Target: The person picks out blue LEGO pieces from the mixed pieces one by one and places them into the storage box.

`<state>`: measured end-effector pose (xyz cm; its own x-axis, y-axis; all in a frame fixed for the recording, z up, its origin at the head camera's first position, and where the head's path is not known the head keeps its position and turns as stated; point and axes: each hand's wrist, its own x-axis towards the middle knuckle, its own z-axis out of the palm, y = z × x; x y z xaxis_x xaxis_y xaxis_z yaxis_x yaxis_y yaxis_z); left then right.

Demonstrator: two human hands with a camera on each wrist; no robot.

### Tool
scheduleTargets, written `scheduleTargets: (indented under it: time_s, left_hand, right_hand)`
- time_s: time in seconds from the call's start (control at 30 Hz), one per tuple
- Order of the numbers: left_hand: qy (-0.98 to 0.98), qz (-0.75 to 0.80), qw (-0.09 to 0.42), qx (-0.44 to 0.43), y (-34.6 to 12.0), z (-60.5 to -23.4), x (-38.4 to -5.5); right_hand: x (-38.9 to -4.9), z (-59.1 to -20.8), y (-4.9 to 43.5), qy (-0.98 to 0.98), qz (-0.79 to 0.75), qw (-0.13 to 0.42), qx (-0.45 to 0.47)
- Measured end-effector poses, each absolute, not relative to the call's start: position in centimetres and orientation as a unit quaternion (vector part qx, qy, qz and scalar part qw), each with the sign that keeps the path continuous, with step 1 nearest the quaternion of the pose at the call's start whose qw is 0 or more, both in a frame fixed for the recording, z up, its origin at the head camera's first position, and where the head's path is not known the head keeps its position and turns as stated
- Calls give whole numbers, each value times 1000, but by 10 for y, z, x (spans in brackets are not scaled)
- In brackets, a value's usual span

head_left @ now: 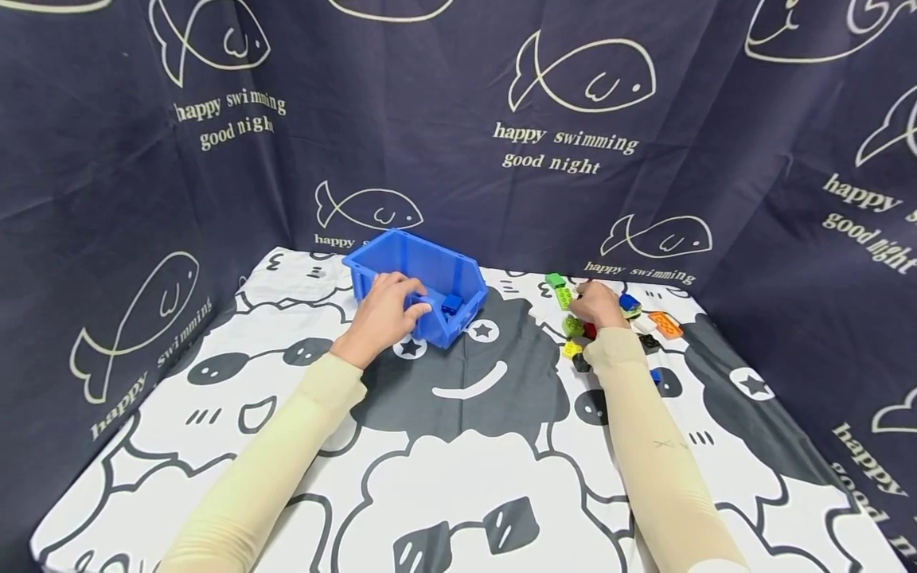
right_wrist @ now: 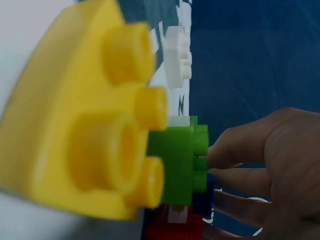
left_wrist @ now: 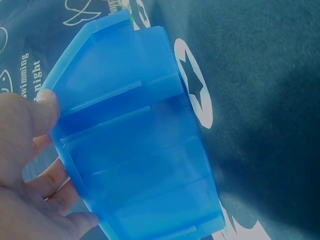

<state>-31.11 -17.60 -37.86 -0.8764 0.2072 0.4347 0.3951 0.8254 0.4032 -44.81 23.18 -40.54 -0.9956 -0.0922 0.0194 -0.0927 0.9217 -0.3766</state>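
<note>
My left hand (head_left: 383, 317) holds the near rim of a blue plastic storage bin (head_left: 430, 263), which has a blue toy brick (head_left: 451, 304) inside. In the left wrist view the thumb lies over the bin's edge, with the other fingers along its outer side. My right hand (head_left: 600, 305) reaches down into a spread of toy building bricks on the right. The right wrist view has its fingertips at a green brick (right_wrist: 172, 160) and a dark blue brick (right_wrist: 205, 197), partly hidden behind them; whether they pinch one I cannot tell.
A yellow brick (right_wrist: 65, 100) looms close to the right wrist camera, and a red brick (right_wrist: 172, 227) lies below the green one. An orange brick (head_left: 666, 325) and a black brick (head_left: 581, 363) lie around the right hand. Dark fish-print curtains (head_left: 458, 119) stand behind the sheep-patterned cloth (head_left: 458, 485).
</note>
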Motion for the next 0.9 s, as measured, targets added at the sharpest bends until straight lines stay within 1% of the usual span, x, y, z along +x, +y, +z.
scheduleTargets:
  time_s: [0.2,0.43,0.6,0.77,0.9]
  left_hand:
    - [-935,-242,198,-164,-177,-377,-312]
    - [-939,-242,186,-161,-176,-376,-312]
    - [-939,-244,184,-158,-176,-378,-312]
    - [-939,-245,183,-156,-176,-379,-310]
    - [-939,-245,185,-158,-176,-379,-311]
  right_hand:
    - [-448,-405,228,-980,196,7,32]
    - [-442,-405,227,-977,211,14,12]
    - [-441,-409,228,-974,225,8,-14]
    - [-438,-410,229,-973,229,5,-13]
    - [-436,-408,229,-974,227,15,-5]
